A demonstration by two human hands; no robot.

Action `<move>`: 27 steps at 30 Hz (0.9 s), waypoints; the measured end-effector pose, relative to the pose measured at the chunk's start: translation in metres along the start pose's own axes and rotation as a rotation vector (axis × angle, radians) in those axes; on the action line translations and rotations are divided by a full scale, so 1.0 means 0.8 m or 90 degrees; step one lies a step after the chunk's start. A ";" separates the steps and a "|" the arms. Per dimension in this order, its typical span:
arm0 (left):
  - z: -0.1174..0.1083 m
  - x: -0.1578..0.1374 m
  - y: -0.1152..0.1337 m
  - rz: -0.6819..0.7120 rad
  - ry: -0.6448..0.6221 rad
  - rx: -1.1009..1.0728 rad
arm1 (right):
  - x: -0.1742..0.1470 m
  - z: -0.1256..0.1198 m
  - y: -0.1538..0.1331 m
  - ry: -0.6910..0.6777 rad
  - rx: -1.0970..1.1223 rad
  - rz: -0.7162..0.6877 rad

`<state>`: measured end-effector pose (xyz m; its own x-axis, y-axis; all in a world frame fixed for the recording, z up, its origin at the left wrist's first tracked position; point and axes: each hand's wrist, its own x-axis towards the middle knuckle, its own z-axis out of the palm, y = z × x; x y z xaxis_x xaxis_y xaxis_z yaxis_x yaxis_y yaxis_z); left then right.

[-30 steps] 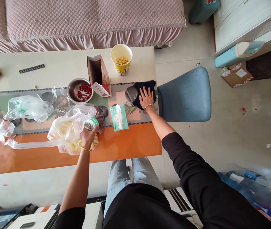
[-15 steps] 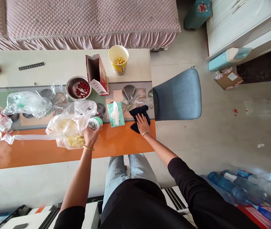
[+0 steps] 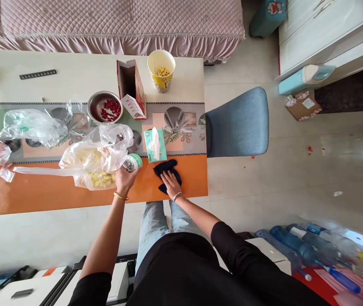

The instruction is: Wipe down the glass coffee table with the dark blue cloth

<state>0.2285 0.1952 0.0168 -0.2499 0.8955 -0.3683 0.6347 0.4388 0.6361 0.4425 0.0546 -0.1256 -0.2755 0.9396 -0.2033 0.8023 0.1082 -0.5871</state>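
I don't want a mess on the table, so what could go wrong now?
The right hand lies on a dark cloth close to the tissue box, so a sideways sweep might bump the box.

The left hand holds a green-and-white round container right by the clear plastic bag; it could snag the bag and maybe spill the yellow snacks.
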 end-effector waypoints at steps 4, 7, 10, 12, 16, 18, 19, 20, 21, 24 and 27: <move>-0.002 -0.008 -0.007 0.048 0.018 0.052 | 0.007 0.048 -0.075 -0.090 0.065 -0.162; -0.008 -0.014 -0.008 0.049 0.019 0.087 | 0.013 0.064 -0.107 -0.100 0.098 -0.206; -0.014 -0.021 -0.007 0.037 0.011 0.099 | 0.016 0.062 -0.102 -0.098 0.100 -0.232; -0.015 -0.026 -0.005 0.031 0.007 0.094 | 0.014 0.054 -0.087 -0.090 0.090 -0.243; -0.013 -0.032 -0.001 0.023 0.007 0.086 | 0.003 0.029 -0.047 -0.063 0.062 -0.205; -0.012 -0.033 0.000 0.014 0.006 0.086 | -0.002 0.013 -0.025 -0.049 0.044 -0.164; -0.011 -0.033 0.000 0.010 0.006 0.086 | -0.004 0.004 -0.012 -0.041 0.035 -0.140; -0.011 -0.032 0.000 0.008 0.005 0.086 | -0.006 -0.007 0.002 -0.030 0.024 -0.114; -0.011 -0.032 0.000 0.008 0.004 0.087 | -0.007 -0.018 0.017 -0.018 0.010 -0.085; -0.013 -0.030 0.000 0.010 0.002 0.085 | -0.013 -0.054 0.065 0.021 -0.046 0.007; -0.015 -0.029 0.000 0.012 0.001 0.073 | -0.019 -0.084 0.100 0.037 -0.094 0.065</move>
<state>0.2252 0.1754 0.0335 -0.2385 0.9035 -0.3562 0.7182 0.4109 0.5616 0.5463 0.0711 -0.1166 -0.1606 0.9649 -0.2079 0.8946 0.0533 -0.4438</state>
